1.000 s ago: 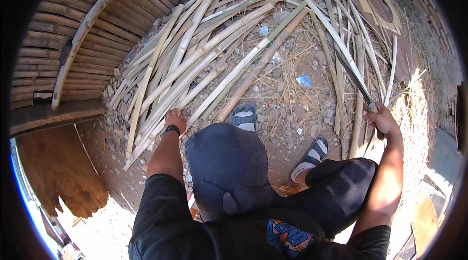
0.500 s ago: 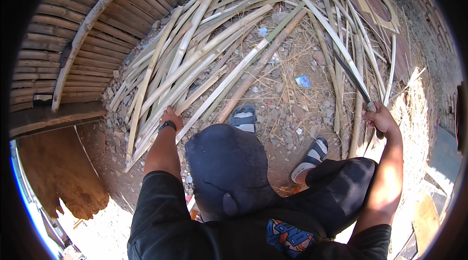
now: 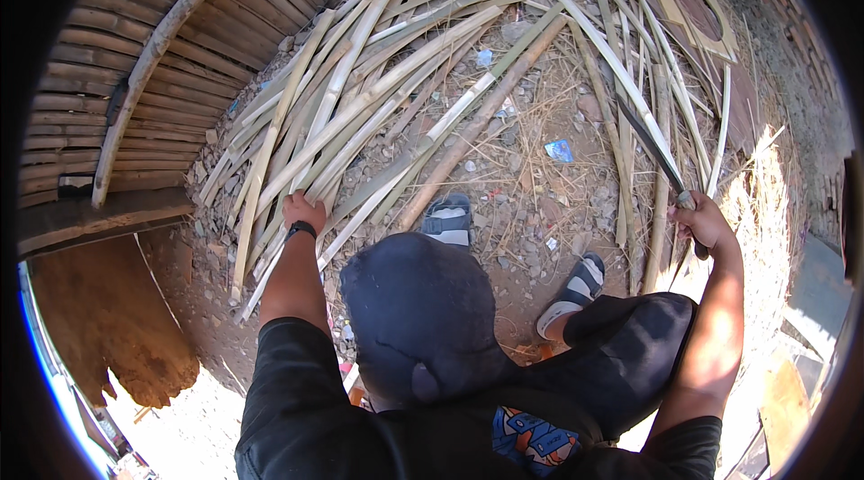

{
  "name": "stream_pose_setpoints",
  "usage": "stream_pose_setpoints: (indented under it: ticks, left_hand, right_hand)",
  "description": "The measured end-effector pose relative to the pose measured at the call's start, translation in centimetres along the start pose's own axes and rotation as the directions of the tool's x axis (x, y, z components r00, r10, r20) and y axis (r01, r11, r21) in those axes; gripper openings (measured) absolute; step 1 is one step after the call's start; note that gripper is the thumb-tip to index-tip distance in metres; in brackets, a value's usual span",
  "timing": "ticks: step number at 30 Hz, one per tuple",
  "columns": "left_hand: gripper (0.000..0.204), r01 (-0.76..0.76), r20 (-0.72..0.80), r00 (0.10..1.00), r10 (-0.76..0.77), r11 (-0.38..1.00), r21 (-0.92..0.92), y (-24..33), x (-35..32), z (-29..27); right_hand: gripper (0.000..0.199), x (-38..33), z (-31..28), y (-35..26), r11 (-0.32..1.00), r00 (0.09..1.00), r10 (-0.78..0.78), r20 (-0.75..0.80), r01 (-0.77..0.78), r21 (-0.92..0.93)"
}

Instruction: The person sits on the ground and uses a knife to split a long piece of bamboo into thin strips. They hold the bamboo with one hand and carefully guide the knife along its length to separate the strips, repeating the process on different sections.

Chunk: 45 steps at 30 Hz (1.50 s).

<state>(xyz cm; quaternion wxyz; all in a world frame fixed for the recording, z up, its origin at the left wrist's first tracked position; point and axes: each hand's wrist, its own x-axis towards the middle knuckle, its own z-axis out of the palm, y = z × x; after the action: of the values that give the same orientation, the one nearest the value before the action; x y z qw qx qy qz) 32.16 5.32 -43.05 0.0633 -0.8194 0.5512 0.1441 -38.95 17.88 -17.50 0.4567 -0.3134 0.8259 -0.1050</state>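
My left hand, a dark band at its wrist, reaches into the near end of a spread pile of split bamboo strips. Its fingers curl round a pale bamboo strip, though the strip's exact hold is partly hidden by the hand. To the right, my right hand grips the handle of a machete. The long dark machete blade points away, above more bamboo strips lying on the right. A darker strip lies across the pile just right of my left hand.
A slatted bamboo wall rises at the left. Between the piles, stony ground carries straw and a blue wrapper. My sandalled feet stand near the strips. A board with a round cutout lies at the far right.
My left hand has shifted slightly left and away from me. Strips near it have moved, and the darker strip now shows beside it. My right hand and the machete stay nearly still.
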Motion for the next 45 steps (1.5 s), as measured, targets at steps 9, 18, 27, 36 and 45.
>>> stream_pose_setpoints:
  ticks: [9,18,27,36,45]
  left_hand:
    - [0.077,-0.163,-0.005,0.987,0.163,0.987,-0.001,3.6,7.8,-2.1]
    - [0.07,-0.098,0.146,0.986,0.074,0.982,0.163,6.9,6.8,-3.8]
    - [0.029,-0.118,0.182,0.98,0.08,0.971,0.208,4.9,3.3,-2.8]
    - [0.027,-0.446,-0.314,0.854,0.415,0.895,-0.028,3.4,0.3,-5.5]
    - [0.023,-0.615,-0.403,0.706,0.583,0.786,0.059,12.6,-5.7,-23.3]
  right_hand:
    - [0.031,-0.5,0.0,-0.8,1.0,1.0,-0.02,-0.02,0.02,-0.002]
    - [0.034,-1.7,0.7,-2.9,0.995,0.999,0.033,-0.024,-0.035,-0.091]
    - [0.038,-0.9,0.5,-1.5,0.999,1.0,0.002,-0.018,-0.003,-0.042]
    - [0.034,-1.9,0.1,-1.5,0.994,0.994,-0.105,-0.007,0.105,0.003]
    - [0.042,-3.9,0.3,-2.9,0.954,0.948,-0.299,-0.11,0.301,-0.004]
